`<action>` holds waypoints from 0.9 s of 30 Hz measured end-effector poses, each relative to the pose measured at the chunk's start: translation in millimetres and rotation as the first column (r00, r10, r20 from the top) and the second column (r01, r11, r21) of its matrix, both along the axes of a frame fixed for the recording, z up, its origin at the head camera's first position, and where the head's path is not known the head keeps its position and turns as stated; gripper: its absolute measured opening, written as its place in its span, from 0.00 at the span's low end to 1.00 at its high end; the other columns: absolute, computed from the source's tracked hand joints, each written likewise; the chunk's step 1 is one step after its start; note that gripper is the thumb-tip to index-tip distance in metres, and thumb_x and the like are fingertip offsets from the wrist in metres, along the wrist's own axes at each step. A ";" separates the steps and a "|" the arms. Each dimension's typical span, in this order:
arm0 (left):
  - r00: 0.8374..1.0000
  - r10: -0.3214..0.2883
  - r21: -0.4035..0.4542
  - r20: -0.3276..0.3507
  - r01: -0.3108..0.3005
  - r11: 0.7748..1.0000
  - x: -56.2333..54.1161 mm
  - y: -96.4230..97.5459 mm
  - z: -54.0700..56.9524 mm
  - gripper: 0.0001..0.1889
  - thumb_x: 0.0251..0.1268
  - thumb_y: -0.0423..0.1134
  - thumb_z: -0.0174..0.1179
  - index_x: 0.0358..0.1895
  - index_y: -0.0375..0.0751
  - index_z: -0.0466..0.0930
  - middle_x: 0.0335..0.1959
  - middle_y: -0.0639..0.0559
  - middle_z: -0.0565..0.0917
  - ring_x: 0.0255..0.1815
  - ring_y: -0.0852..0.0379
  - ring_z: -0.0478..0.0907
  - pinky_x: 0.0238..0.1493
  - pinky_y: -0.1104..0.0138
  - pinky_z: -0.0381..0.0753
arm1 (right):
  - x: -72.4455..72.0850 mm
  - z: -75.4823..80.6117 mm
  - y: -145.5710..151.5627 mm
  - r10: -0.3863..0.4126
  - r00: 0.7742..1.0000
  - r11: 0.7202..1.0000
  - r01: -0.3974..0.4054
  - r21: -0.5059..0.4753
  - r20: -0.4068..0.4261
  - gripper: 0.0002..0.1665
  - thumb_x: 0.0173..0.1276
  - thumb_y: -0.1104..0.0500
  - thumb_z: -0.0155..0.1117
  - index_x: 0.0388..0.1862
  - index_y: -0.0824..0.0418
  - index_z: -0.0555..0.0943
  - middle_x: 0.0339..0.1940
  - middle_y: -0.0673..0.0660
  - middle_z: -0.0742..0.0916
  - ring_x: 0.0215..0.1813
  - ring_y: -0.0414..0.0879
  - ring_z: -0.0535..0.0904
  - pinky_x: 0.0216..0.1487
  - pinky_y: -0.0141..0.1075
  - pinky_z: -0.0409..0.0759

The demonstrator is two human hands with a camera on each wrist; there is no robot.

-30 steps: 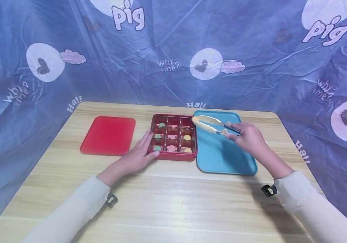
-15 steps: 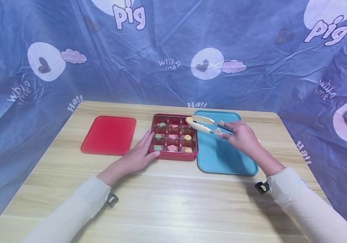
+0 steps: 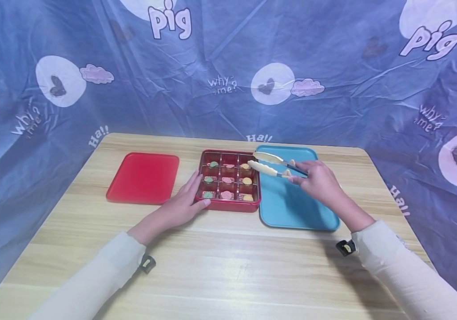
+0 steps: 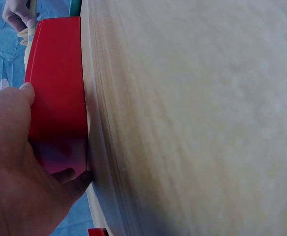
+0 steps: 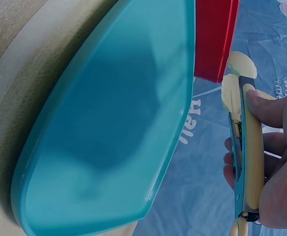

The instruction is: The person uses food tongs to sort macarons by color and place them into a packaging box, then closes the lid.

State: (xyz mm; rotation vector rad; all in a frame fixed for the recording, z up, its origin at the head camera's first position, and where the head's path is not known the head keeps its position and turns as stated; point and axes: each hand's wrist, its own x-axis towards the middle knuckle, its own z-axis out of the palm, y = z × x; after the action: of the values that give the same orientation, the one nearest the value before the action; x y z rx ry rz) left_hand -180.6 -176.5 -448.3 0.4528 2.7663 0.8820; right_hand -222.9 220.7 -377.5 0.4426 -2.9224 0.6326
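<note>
A red divided box (image 3: pixel 228 205) stands mid-table, with small round cookies in its compartments: green ones (image 3: pixel 208 194) on the left, pink ones (image 3: pixel 226 195) in the middle, yellow ones (image 3: pixel 247 181) on the right. My left hand (image 3: pixel 178 209) rests against the box's near left corner, fingers along its side and thumb at the front rim. My right hand (image 3: pixel 320 180) grips cream-tipped tongs (image 3: pixel 266 168) by the handles. Their tips are spread over the far right compartment, where a yellow cookie (image 3: pixel 245 166) lies. Nothing sits between the tips.
A blue tray (image 3: pixel 292 209) lies against the box's right side, under the tongs and right hand. Over to the left is a flat red square tray (image 3: pixel 144 178). Behind the wooden table (image 3: pixel 228 266) hangs a blue printed cloth (image 3: pixel 196 111).
The tongs moved left over the box with a yellow cookie in their tips, then let it go into the far right compartment. My left hand has stayed put.
</note>
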 end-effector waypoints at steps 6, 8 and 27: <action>1.000 0.002 -0.002 0.002 -0.002 1.000 0.5 -0.1 -0.2 0.50 0.67 0.74 0.46 0.83 0.59 0.32 0.85 0.59 0.32 0.85 0.48 0.38 0.73 0.34 0.58 | 1.2 -1.0 0.2 -0.009 1.000 1.000 0.009 -0.005 -0.006 0.34 0.65 0.55 0.74 0.66 0.70 0.77 0.56 0.70 0.85 0.59 0.66 0.77 0.57 0.61 0.76; 1.000 0.001 -0.002 0.000 -0.001 1.000 0.5 -0.2 -0.4 0.50 0.68 0.74 0.46 0.83 0.59 0.32 0.85 0.58 0.32 0.85 0.48 0.38 0.73 0.34 0.58 | 1.5 -1.4 0.4 -0.013 1.000 1.000 0.013 -0.010 -0.004 0.34 0.65 0.55 0.74 0.66 0.71 0.77 0.56 0.70 0.85 0.60 0.65 0.77 0.58 0.61 0.75; 1.000 0.000 0.000 0.004 0.000 1.000 -0.5 -0.6 -0.4 0.50 0.67 0.75 0.45 0.83 0.59 0.32 0.85 0.59 0.32 0.85 0.48 0.38 0.74 0.35 0.57 | 5.6 -8.5 10.4 -0.022 0.997 0.999 0.025 -0.043 0.074 0.39 0.68 0.51 0.71 0.71 0.70 0.71 0.63 0.73 0.81 0.64 0.69 0.73 0.62 0.65 0.71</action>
State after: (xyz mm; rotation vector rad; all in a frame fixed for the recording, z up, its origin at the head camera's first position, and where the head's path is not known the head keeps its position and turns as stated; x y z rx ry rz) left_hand -181.1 -177.2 -448.8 0.4498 2.7628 0.8817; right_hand -217.3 231.1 -386.0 0.3878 -2.9709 0.7230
